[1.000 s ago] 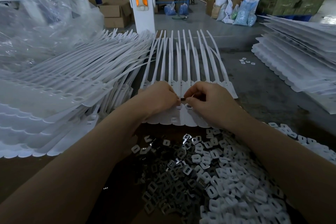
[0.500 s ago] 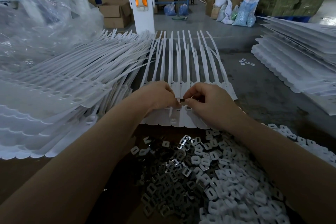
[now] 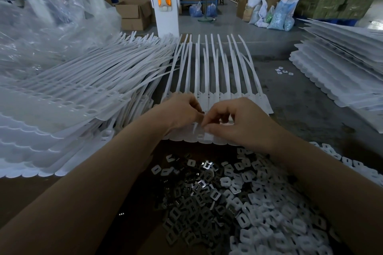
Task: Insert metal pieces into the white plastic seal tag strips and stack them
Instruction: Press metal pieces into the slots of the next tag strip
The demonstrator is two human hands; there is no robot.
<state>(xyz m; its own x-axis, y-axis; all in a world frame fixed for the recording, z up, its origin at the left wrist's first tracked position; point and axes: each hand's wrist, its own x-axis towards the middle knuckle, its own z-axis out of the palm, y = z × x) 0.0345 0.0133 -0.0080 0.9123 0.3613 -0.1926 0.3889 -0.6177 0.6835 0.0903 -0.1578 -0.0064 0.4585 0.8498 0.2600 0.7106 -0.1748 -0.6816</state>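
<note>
— While both hands work over the flat white plastic sheet of joined seal tag strips [image 3: 215, 80], what should one watch in this step?

— I think the small metal piece must go straight into the slot of one tag head, not tilted. One hand should press the sheet flat and the other should push the piece until it sits fully. After that, move to the neighbouring head in order, so none is missed.

— How are the hands now?

— The left hand [image 3: 180, 109] has curled fingers and its fingertips meet those of the right hand [image 3: 238, 122] over the middle of the sheet's near edge. The right thumb and forefinger are closed narrow, as in a pinch. Probably a metal piece is between them, but it is too small to see clearly. Both forearms reach forward, nearly parallel, with the wrists low.

— And where are the parts?

— The heap of small square metal pieces with holes [image 3: 199, 198] lies just in front of the person, under the forearms. A heap of small white plastic squares [image 3: 275, 209] touches it on the right. The big stack of white strip sheets [image 3: 68, 97] stands on the left, and another stack [image 3: 342, 72] is far right.
</note>
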